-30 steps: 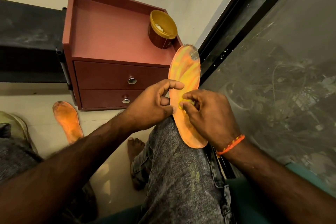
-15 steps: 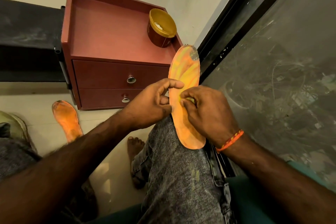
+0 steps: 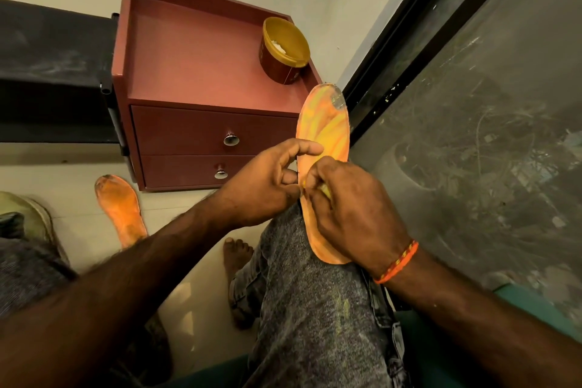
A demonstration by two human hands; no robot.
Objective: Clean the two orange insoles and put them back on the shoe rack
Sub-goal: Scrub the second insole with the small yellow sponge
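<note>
An orange insole (image 3: 324,129) streaked with yellow lies along my right knee, its toe pointing away from me. My left hand (image 3: 267,183) pinches its left edge, forefinger laid over the top and thumb behind. My right hand (image 3: 349,211) presses a small yellow pad (image 3: 325,190) against the insole's middle, fingers curled round it; most of the pad is hidden. A second, dirtier orange insole (image 3: 121,209) lies flat on the floor at the left, untouched.
A red-brown two-drawer cabinet (image 3: 189,66) stands ahead, with an open yellow tub (image 3: 283,50) on its top. A dark shelf (image 3: 53,72) is at the left. A grimy glass door (image 3: 472,135) fills the right. My bare foot (image 3: 236,253) rests on the tiled floor.
My right hand has slid a little to the left across the insole with the pad. The left hand keeps its hold and the insole stays on my knee.
</note>
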